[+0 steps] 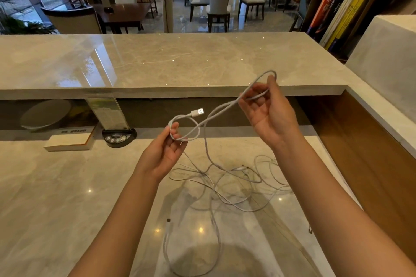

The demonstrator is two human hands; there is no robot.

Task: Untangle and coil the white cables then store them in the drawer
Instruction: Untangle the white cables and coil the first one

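Fingers (174, 132) of the left hand (166, 148) curl around a small loop of white cable (216, 112), pinching it between thumb and fingertips above the lower marble counter (56, 198). Just above that loop, the cable's USB plug (198, 112) sticks out to the right, free in the air. From the left hand the cable runs up and to the right as a doubled strand to the right hand (270, 114), which is raised higher, palm turned toward the camera. Its fingers are bent around a larger loop, and the top of that loop arches over the fingertips.

One strand drops from between the hands down to a loose tangle of white cables (236, 186) lying on the counter under and between the forearms. A long loop from that tangle reaches toward the near edge of the view, and a small dark connector end (168, 220) lies on the counter to its left.

On the counter to the left, well apart from the hands, lie a thick book (69, 141) and a dark round base with buttons (118, 138) holding an upright clear sign. A raised marble ledge (157, 60) runs across behind, and shelves with books (337, 18) stand at upper right
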